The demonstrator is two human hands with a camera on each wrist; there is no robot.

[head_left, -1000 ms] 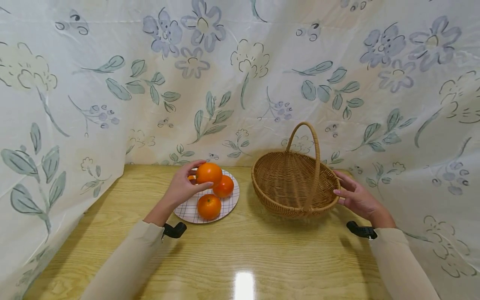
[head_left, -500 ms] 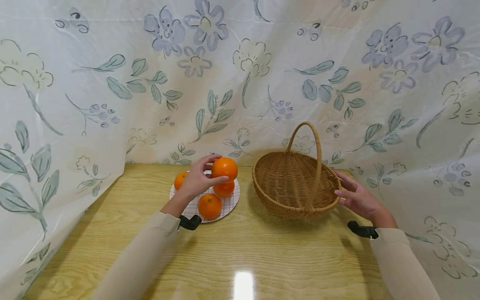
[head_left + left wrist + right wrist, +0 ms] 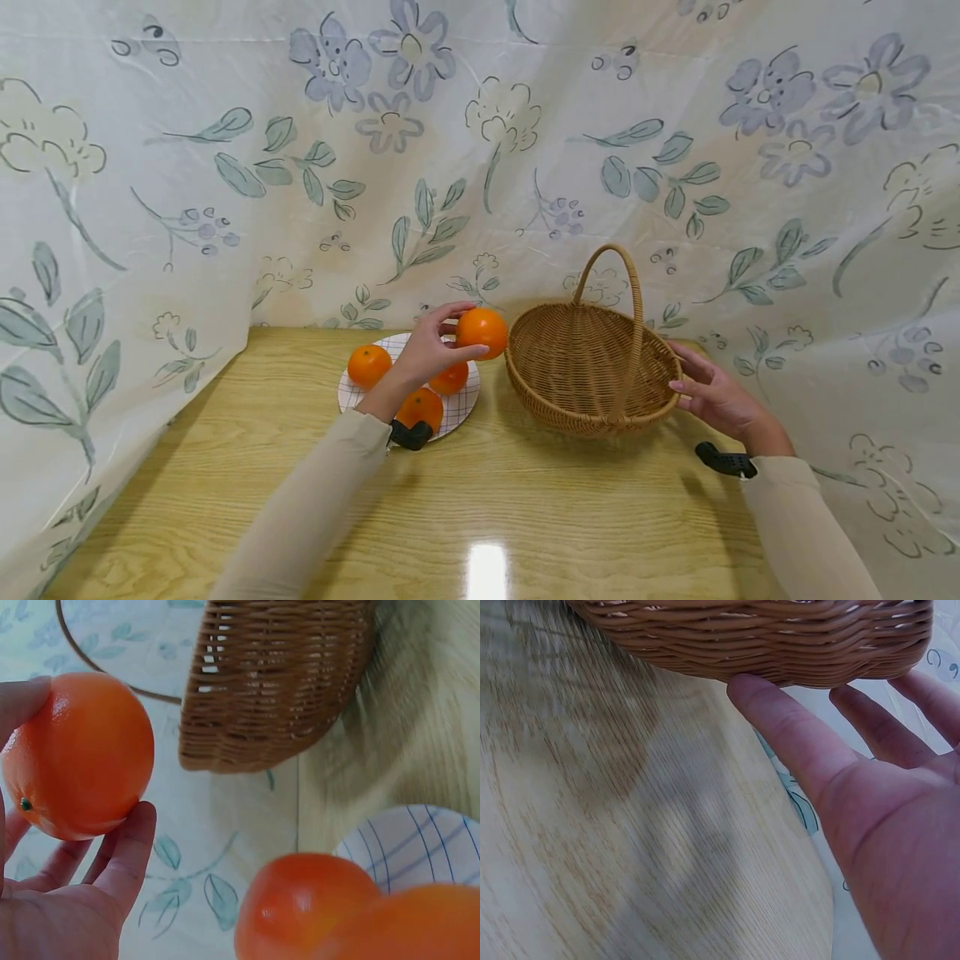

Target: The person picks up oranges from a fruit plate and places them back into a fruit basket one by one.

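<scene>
In the head view my left hand (image 3: 429, 348) holds an orange (image 3: 482, 333) up between thumb and fingers. The fruit is above the gap between the plate (image 3: 387, 343) and the wicker basket (image 3: 592, 367), close to the basket's left rim. A green stem spot shows on this orange (image 3: 90, 754) in the left wrist view. My right hand (image 3: 720, 393) touches the basket's right rim from outside, with fairly straight thumb and fingers (image 3: 780, 724); the other side of the fingertips is hidden. Nothing is visible inside the basket.
On the checked plate lie three more oranges: one at left (image 3: 369, 367), one at right (image 3: 450, 379), and a front one (image 3: 422, 407) partly hidden by the left wrist. The basket's tall handle (image 3: 636, 308) arches over it. A floral cloth (image 3: 480, 167) hangs behind the wooden table (image 3: 555, 517).
My left hand has carried the orange rightward from over the plate towards the basket, uncovering the plate's left orange. My right hand and the basket have stayed put.
</scene>
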